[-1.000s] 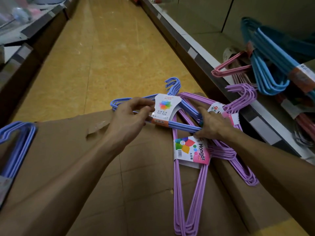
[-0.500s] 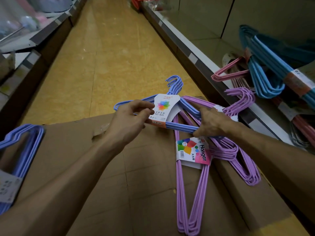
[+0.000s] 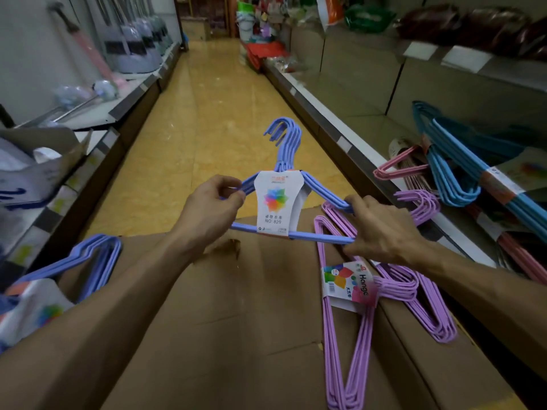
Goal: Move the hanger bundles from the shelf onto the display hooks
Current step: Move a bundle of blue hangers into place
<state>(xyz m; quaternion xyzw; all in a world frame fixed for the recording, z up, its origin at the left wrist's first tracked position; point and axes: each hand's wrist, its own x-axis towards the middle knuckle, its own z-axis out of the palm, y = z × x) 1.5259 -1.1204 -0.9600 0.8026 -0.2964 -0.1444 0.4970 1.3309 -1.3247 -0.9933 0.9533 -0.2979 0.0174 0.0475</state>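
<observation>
Lifted since a second ago, blue hanger bundle (image 3: 278,202) now upright above the cardboard box (image 3: 236,335)
Left hand (image 3: 211,208) and right hand (image 3: 381,235) each grasp one shoulder end; purple bundles (image 3: 352,335) lie on the box

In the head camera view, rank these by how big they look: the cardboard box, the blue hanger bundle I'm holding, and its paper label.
1. cardboard box, largest.
2. blue hanger bundle, held up by both hands.
3. paper label, smallest.
</observation>
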